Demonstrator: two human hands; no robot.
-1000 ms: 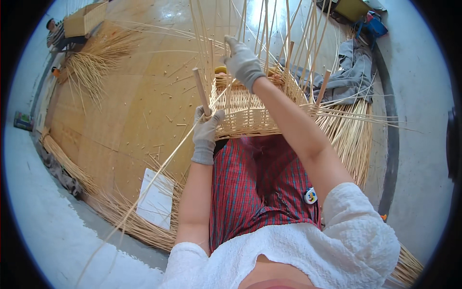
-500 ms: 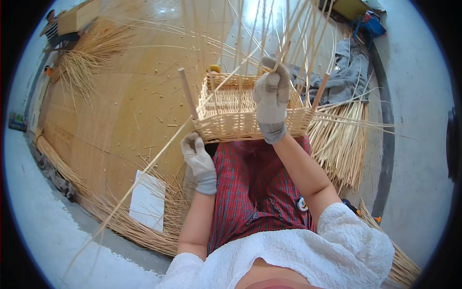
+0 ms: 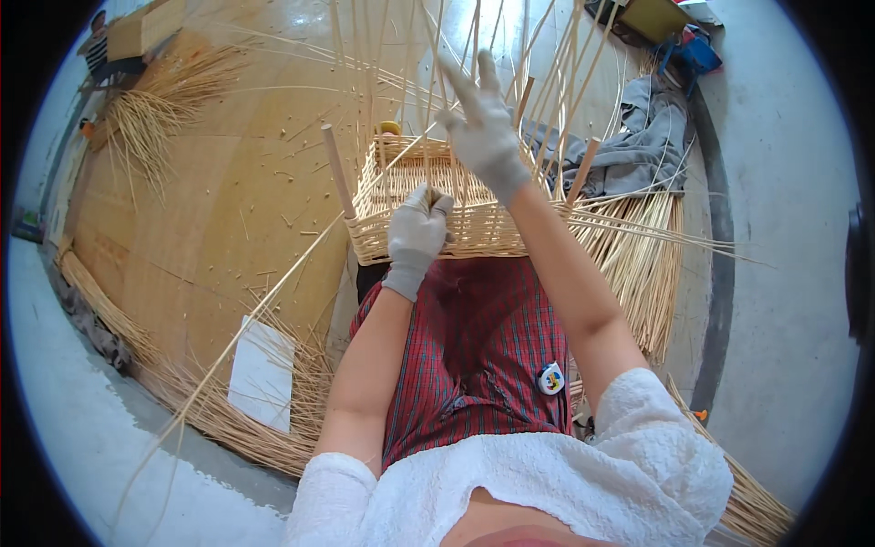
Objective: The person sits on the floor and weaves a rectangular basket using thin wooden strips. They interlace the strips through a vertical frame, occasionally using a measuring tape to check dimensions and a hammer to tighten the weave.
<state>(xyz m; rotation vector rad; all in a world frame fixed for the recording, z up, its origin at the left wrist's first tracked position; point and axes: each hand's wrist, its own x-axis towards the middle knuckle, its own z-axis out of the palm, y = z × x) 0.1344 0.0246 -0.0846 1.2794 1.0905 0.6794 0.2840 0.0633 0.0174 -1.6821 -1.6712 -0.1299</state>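
Observation:
A rectangular wicker basket (image 3: 492, 239), half woven, rests at my lap with its near wall toward me. Tall upright stakes rise from its sides, and thick wooden posts (image 3: 337, 173) stand at its corners. My gloved left hand (image 3: 417, 228) is closed on the near wall's upper edge, left of the middle. Above the basket's right half, my gloved right hand (image 3: 485, 137) is raised among the stakes with its fingers spread. One long pale strand (image 3: 264, 301) runs from the basket's left corner down to the lower left.
Bundles of cane (image 3: 643, 273) lie to the right and more cane (image 3: 164, 128) at the far left. A white sheet (image 3: 262, 372) rests on cane at left. Grey cloth (image 3: 652, 137) lies at the right. A tape measure (image 3: 550, 378) sits on my plaid lap cloth. Another person (image 3: 98, 46) is far left.
My left hand has moved from below the basket's left corner up onto the near wall. My right hand has risen, opened its fingers and shifted left. The basket sits slightly further left.

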